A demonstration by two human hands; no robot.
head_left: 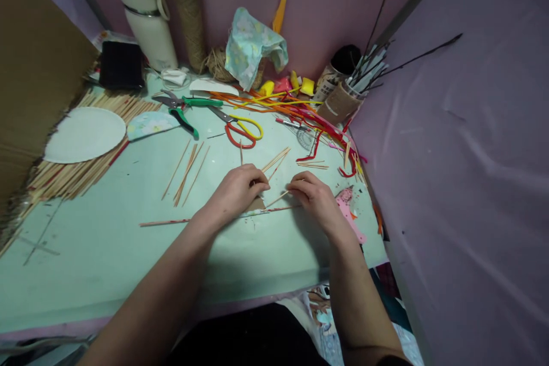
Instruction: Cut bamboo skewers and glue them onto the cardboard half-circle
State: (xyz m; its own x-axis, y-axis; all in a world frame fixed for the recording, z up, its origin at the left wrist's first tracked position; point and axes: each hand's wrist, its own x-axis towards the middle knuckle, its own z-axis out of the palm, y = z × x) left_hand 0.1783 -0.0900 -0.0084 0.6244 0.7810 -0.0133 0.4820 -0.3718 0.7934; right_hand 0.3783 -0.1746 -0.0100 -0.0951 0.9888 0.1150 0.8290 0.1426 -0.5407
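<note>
My right hand (313, 197) pinches a thin wooden stick (278, 199) between thumb and fingertips, its far end pointing left towards a small brown cardboard piece (257, 204). Over that piece sits my left hand (240, 186), fingers and thumb closed together; what they grip is hidden. Several wooden sticks (275, 160) fan out just beyond the hands, and another stick (241, 151) stands out behind my left knuckles. A long reddish-marked stick (163, 222) runs along the table under my left forearm, with a strip of patterned cloth (254, 213) beside the cardboard.
Loose sticks (187, 174) lie left of my hands, green-handled pliers (184, 111) and scissors (242, 130) beyond. A stick pile bears a white oval (86, 134). A white bottle (150, 23), twine roll (189, 17) and orange pipe cleaners (257, 104) line the back; pink scraps (349, 214) sit right.
</note>
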